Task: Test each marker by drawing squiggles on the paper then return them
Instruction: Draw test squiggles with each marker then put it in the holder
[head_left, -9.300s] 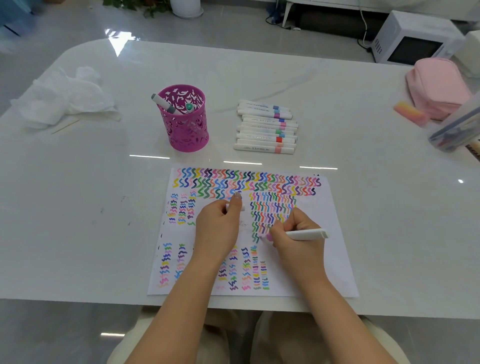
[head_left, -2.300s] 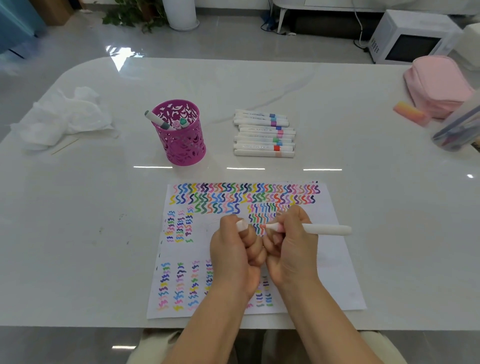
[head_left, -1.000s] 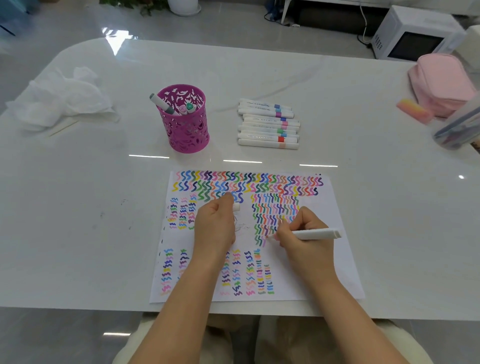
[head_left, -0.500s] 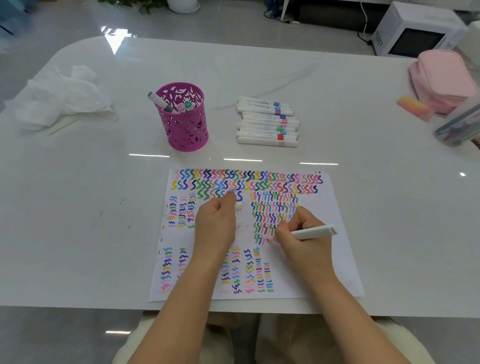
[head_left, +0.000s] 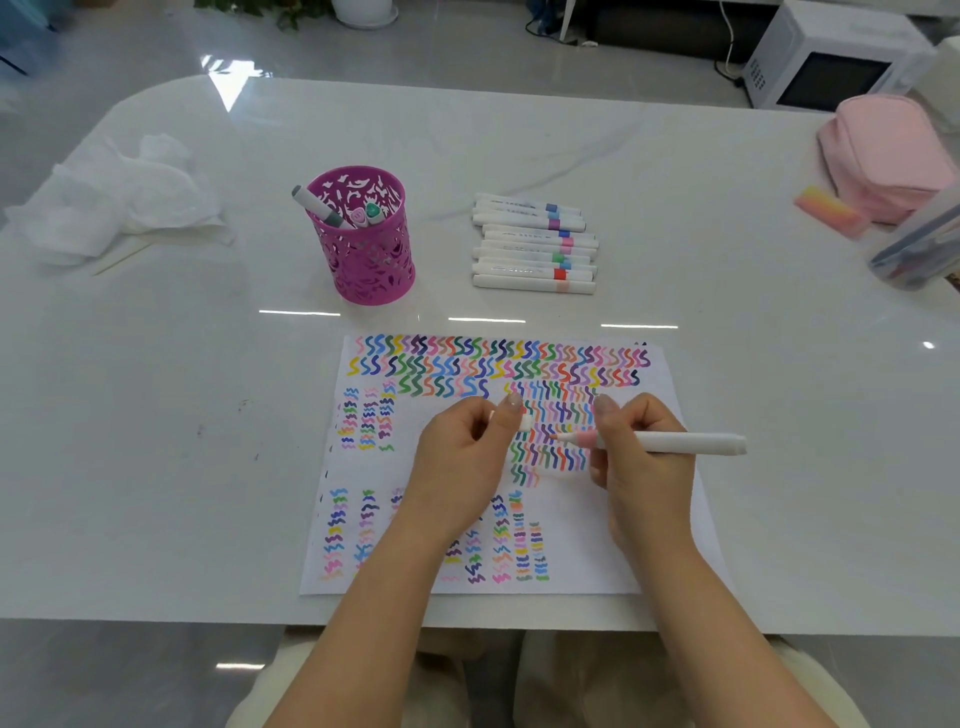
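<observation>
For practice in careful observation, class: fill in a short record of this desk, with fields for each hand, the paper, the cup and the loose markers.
Left hand: pinches a white cap
Right hand: grips an uncapped white marker, tip toward the cap
Paper: under both hands, mostly filled with coloured squiggles
Cup: pink, upright, beyond the paper, three markers inside
Loose markers: capped, lying side by side right of the cup
Elsewhere: tissue far left, pouch far right

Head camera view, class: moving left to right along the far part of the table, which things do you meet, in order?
Crumpled white tissue → magenta pen holder → stack of capped markers → pink pouch.
</observation>
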